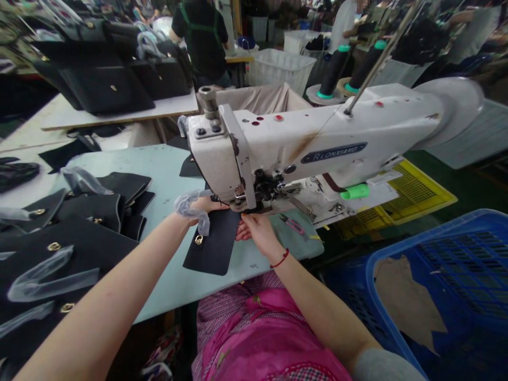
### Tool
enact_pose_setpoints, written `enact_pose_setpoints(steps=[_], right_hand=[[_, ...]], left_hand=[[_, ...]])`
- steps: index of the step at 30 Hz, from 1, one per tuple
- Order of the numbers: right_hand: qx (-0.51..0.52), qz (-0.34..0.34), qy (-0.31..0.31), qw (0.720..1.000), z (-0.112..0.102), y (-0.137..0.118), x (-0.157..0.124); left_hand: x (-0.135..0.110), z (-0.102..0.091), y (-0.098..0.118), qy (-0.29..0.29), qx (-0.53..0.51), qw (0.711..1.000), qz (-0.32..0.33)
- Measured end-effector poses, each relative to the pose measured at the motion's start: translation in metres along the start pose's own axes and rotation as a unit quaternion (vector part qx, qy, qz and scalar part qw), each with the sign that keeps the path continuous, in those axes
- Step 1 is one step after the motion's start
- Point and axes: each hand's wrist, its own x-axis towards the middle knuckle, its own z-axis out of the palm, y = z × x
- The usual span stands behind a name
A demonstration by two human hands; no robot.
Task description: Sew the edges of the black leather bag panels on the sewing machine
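Note:
A black leather piece point(212, 243) with a gold clasp lies on the pale table point(166, 174) under the head of a white sewing machine point(301, 143). My left hand point(208, 203) rests on the far edge of the piece beside the needle, fingers curled, with clear plastic wrap by the wrist. My right hand point(256, 227) presses the piece's right edge just in front of the presser foot, fingers together and flat on it.
Several black leather pieces point(79, 222) with gold clasps and plastic wrap pile at the left. A pink snipper point(293, 225) lies near the machine. A blue crate point(444, 286) stands at the right, a yellow tray point(420, 196) behind it. Finished black bags point(107, 79) and other people stand further back.

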Motion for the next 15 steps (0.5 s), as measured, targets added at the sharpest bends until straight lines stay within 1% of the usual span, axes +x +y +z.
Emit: enact_pose_setpoints(steps=[2,6,10,12,15], right_hand=[[0.004,-0.001,0.002,1.000,0.001,0.001,0.001],[-0.001,-0.005,-0.003,1.000,0.003,0.004,0.002],[-0.012,-0.004,-0.006,1.000,0.003,0.005,0.002],[-0.015,-0.003,-0.005,1.000,0.004,0.005,0.002],[-0.023,0.004,-0.002,1.000,0.004,0.003,0.001]], left_hand=[[0.003,-0.002,-0.002,-0.021,0.032,0.999,0.014],[0.011,-0.008,-0.005,-0.013,0.041,0.999,-0.010],[0.015,-0.010,-0.005,-0.005,0.025,0.999,-0.029],[0.016,-0.009,-0.003,0.005,0.008,0.999,-0.040],[0.018,-0.006,0.001,0.039,-0.025,0.998,-0.053]])
